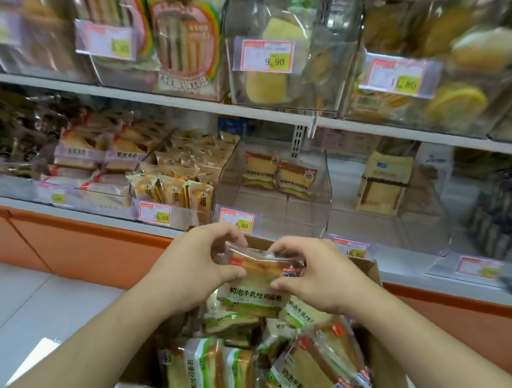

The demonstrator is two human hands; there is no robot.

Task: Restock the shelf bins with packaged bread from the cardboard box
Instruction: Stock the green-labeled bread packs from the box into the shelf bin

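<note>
Holding one bread pack (257, 281) between both hands above the cardboard box (374, 271). Left hand (197, 259) pinches the pack's left edge, thumb under, fingers curled over the top seam. Right hand (311, 269) pinches the right side the same way; its fingers cover part of the label. More packs (219, 371) of the same bread are piled in the box, some upright, some tilted; the box's near edge is cut off by the frame bottom and its left wall is hidden behind the left forearm. Just beyond the hands, a clear shelf bin (274, 189) holds two matching packs (281, 175) at the back, with a price tag (238, 222) partly hidden by the left hand. Neighbouring bins on both sides and the upper shelf are motion-blurred; their contents are hard to make out beyond yellow and brown bread shapes.
</note>
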